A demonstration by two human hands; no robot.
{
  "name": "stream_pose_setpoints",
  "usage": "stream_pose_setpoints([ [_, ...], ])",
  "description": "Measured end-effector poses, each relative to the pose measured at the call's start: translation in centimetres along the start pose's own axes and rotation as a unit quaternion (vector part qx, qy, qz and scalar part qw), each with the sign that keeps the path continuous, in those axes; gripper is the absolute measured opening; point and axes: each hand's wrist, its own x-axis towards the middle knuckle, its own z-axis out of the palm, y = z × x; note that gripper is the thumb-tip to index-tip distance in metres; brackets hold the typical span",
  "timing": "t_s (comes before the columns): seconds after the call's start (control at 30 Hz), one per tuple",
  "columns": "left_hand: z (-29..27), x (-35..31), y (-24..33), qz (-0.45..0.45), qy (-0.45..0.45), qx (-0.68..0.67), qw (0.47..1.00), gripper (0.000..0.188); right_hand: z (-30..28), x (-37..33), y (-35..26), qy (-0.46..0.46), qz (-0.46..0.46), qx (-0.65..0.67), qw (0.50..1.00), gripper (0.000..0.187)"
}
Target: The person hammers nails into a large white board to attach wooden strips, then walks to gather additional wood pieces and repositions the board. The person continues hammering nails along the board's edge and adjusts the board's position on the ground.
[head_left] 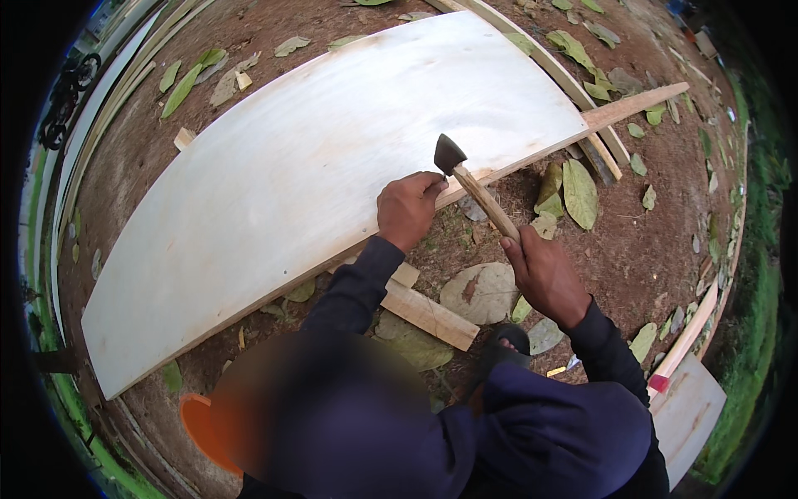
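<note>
A large pale plywood sheet (332, 158) lies tilted across the ground on a wooden frame. My left hand (406, 208) rests at its near edge, with thumb and forefinger pinched together. What they hold is too small and hidden to make out. In my right hand (550, 277) is a hatchet (490, 206), gripped low on its wooden handle. Its dark metal head (449, 155) is just above and beside my left fingertips, over the sheet's edge. Small dark nail heads (286, 272) dot that edge farther left.
A wooden strip (636, 106) juts past the sheet's right corner, crossing a long curved timber (565, 81). A short beam (432, 318) sticks out below the near edge. Large dry leaves (480, 293) litter the brown soil. Another board (688, 413) lies at lower right.
</note>
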Motion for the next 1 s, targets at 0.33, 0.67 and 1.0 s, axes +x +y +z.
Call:
stream_pose_setpoints([
  [0.33, 0.1, 0.1, -0.2, -0.003, 0.007, -0.009, 1.0, 0.019, 0.0, -0.3, 0.4, 0.046, -0.005, 0.035, 0.998, 0.028],
  [0.67, 0.0, 0.1, 0.0, 0.012, 0.006, 0.001, 1.0, 0.019, -1.0, -0.5, -0.4, 0.088, 0.014, 0.048, 0.995, 0.03],
  [1.0, -1.0, 0.3, -0.4, 0.004, -0.025, -0.064, 0.998, 0.021, -1.3, 0.1, -1.4, 0.073, -0.006, 0.022, 0.997, 0.024],
])
